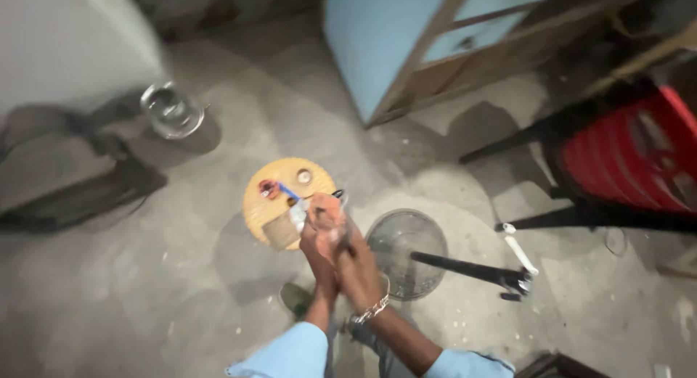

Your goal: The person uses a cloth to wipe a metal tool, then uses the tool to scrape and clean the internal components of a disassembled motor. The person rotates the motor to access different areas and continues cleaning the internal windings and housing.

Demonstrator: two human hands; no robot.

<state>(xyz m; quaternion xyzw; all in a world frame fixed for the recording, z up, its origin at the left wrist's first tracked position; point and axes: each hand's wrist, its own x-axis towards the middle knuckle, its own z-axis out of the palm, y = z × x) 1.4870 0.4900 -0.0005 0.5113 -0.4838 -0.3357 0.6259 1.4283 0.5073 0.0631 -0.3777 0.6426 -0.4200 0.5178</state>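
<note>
Both hands pressed together over round wooden stool (270, 211): left hand (319, 236), right hand (357, 269) clamped on blurry clear glass thing (338, 220). Fan grille (406, 251) lay at 3 o'clock.

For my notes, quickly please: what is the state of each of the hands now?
Left hand: closed on a small pale object, blurred.
Right hand: pressed against the left; grip cannot be told.

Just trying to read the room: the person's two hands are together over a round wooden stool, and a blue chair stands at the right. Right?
Not quite. The head view shows the chair is red, not blue. The left hand and right hand do meet beside the round wooden stool.
</note>
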